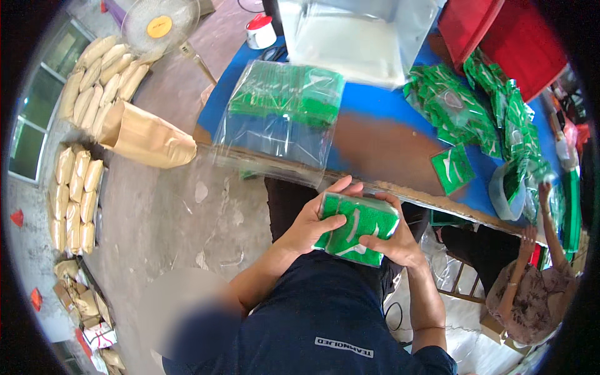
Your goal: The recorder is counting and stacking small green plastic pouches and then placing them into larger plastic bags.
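Observation:
Between my two hands, just off the table's front edge, is a stack of green packets (357, 230) with white markings and clear wrapping. My left hand (315, 220) grips the stack's left side, thumb laid across the top packet. On the opposite side my right hand (398, 240) wraps round it, its thumb pressing on the face. A clear plastic bag (269, 140) with rows of green packets (284, 94) at its far end lies on the table ahead, slightly left. One single green packet (453, 169) lies flat to the right of my hands.
A heap of green packets (453, 109) covers the blue table's (375, 103) right side, before a red bin (519, 44). A translucent bin (356, 47) and a red-lidded container (260, 32) stand at the back. Another person (531, 294) works at right. A fan (159, 26) and brown paper sack (147, 134) stand left.

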### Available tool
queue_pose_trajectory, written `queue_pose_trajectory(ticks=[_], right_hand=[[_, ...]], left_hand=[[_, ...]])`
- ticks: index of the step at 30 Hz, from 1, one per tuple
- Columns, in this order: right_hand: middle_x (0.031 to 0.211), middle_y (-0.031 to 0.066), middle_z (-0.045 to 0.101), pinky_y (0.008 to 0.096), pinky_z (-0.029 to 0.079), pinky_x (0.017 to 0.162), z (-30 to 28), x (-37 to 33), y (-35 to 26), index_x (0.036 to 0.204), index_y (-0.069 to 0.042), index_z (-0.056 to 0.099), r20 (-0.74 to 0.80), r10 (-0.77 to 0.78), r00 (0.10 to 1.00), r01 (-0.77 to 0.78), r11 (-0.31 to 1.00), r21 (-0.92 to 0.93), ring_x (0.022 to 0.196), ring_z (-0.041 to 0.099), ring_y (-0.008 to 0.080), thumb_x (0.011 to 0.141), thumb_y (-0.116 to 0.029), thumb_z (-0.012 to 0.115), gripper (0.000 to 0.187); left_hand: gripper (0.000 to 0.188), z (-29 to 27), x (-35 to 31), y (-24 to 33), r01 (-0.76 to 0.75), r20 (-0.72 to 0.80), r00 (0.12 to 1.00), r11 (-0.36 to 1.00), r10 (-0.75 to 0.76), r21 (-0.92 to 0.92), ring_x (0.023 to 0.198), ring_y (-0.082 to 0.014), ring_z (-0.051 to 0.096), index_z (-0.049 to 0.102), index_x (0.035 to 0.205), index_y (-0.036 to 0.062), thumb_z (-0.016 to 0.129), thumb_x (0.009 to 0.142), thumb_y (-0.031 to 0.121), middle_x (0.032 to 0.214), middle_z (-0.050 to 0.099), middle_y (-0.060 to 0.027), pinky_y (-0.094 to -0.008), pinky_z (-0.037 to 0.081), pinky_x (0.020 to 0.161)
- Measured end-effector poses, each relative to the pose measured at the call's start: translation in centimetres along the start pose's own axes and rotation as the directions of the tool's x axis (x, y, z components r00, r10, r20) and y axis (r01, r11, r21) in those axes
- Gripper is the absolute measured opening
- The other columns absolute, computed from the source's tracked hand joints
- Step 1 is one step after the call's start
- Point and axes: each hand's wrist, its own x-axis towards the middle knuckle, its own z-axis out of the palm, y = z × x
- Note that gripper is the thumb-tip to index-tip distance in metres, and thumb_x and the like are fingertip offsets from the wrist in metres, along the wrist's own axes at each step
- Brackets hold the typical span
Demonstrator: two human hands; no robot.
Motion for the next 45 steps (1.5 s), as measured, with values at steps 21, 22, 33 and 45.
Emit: queue_pose_trajectory(ticks=[21, 22, 33, 45], right_hand=[[0.129, 0.0207, 0.057, 0.0451, 0.052, 0.096, -4.6, 6.9, -0.5, 0.140, -0.006, 0.041, -0.379, -0.802, 0.462, 0.188, 0.506, -0.842, 0.115, 0.061, 0.0394, 0.070, -0.023, 0.090, 0.087], [0.129, 0.0207, 0.057, 0.0451, 0.052, 0.096, -4.9, 6.9, -0.5, 0.140, -0.006, 0.041, -0.385, -0.802, 0.458, 0.187, 0.510, -0.840, 0.115, 0.061, 0.0394, 0.070, -0.023, 0.090, 0.087], [0.126, 0.0192, 0.057, 0.0441, 0.052, 0.093, -6.3, 6.7, -0.9, 0.140, -0.005, 0.040, -0.316, -0.801, 0.509, 0.195, 0.465, -0.864, 0.110, 0.062, 0.0375, 0.070, -0.018, 0.088, 0.086], [0.126, 0.0137, 0.062, 0.0392, 0.050, 0.099, -3.0, 3.8, -5.6, 0.139, 0.003, 0.048, -0.306, -0.298, 0.904, 0.368, 0.908, 0.202, 0.114, 0.062, 0.0243, 0.085, -0.019, 0.074, 0.063]], left_hand=[[0.027, -11.8, 2.7, 13.0, -0.244, 0.430, 0.800, -0.429, 0.418, 0.870, 0.116, -0.0306, 0.061, 0.075, 0.099, 0.0084, 0.084, 0.073, 0.010, 0.122, 0.064, -0.0093, -0.0416, 0.049, 0.097], [0.023, -11.7, 2.6, 12.9, -0.218, 0.366, 0.792, -0.333, 0.488, 0.917, 0.111, -0.0296, 0.063, 0.075, 0.096, 0.0067, 0.083, 0.075, 0.007, 0.118, 0.065, -0.0097, -0.0394, 0.051, 0.094], [0.018, -14.1, 2.3, 13.9, -0.137, 0.425, 0.740, -0.501, 0.522, 0.854, 0.090, -0.0306, 0.063, 0.069, 0.096, 0.0056, 0.074, 0.079, 0.001, 0.095, 0.063, -0.0104, -0.0400, 0.052, 0.077], [0.011, -1.2, 9.5, 11.0, -0.306, 0.356, 0.817, -0.182, 0.454, 0.935, 0.067, -0.0140, 0.068, 0.072, 0.089, -0.0004, 0.079, 0.080, 0.000, 0.079, 0.067, -0.0082, -0.0272, 0.052, 0.059]])
